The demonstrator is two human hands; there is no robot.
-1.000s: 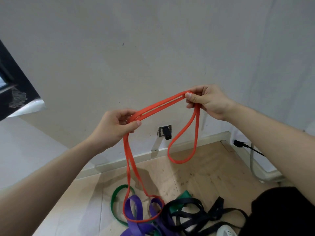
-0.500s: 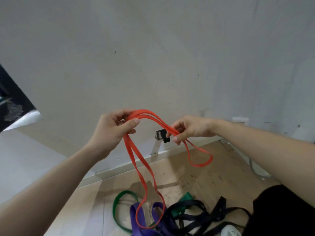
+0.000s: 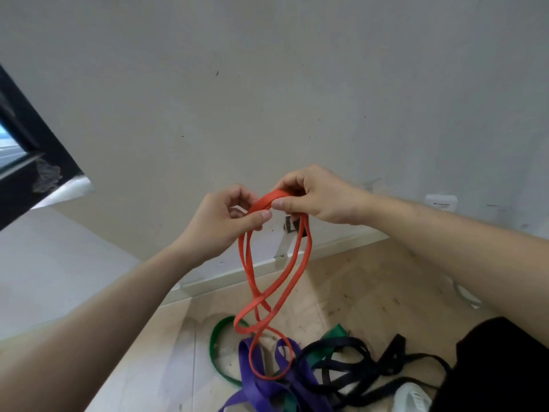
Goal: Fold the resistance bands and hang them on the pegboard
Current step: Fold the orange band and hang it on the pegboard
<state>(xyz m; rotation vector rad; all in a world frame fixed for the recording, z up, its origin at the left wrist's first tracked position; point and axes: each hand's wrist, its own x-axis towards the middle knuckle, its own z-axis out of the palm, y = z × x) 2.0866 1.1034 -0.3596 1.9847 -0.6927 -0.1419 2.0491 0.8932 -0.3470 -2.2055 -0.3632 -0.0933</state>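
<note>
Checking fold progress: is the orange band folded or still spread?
Folded: both hands pinch the orange band together at its top, and its doubled strands hang in loops.

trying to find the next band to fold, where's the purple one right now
In the head view the purple band lies on the floor at bottom centre, between the green band on its left and the black bands on its right.

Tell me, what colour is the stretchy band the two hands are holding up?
Orange-red band, seen clearly in the head view against the pale wall.
</note>
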